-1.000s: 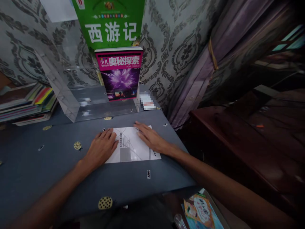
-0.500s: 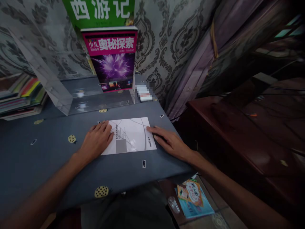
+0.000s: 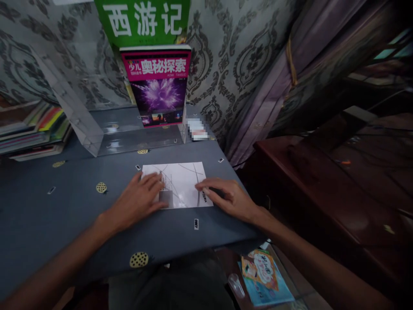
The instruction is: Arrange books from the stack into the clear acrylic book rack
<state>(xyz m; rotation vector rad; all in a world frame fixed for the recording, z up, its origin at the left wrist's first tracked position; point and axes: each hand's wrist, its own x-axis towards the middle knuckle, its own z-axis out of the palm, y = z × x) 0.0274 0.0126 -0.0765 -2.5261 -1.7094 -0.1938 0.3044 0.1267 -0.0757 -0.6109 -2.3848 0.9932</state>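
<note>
A white booklet [image 3: 185,185] with grey curved lines, a grey square and small print lies flat on the blue-grey tablecloth. My left hand [image 3: 145,196] reaches over its left part, palm down and fingers spread, covering some of the print. Over the right edge is my right hand [image 3: 229,196], its index finger and thumb pointing inward with a gap between them and the other fingers loosely bent. Its fingertips are on or just above the cover; I cannot tell which. Neither hand grips the booklet.
Behind the booklet, a clear acrylic stand [image 3: 142,140] holds a pink and purple book [image 3: 158,92], with a green book [image 3: 145,23] behind. Stacked books [image 3: 38,133] sit at left. A dark red cabinet [image 3: 309,185] stands right. Below lies a blue-orange book [image 3: 266,277].
My left hand has slid right, further over the booklet, its fingers more spread. My right hand has moved slightly in over the right edge. The view has shifted a little.
</note>
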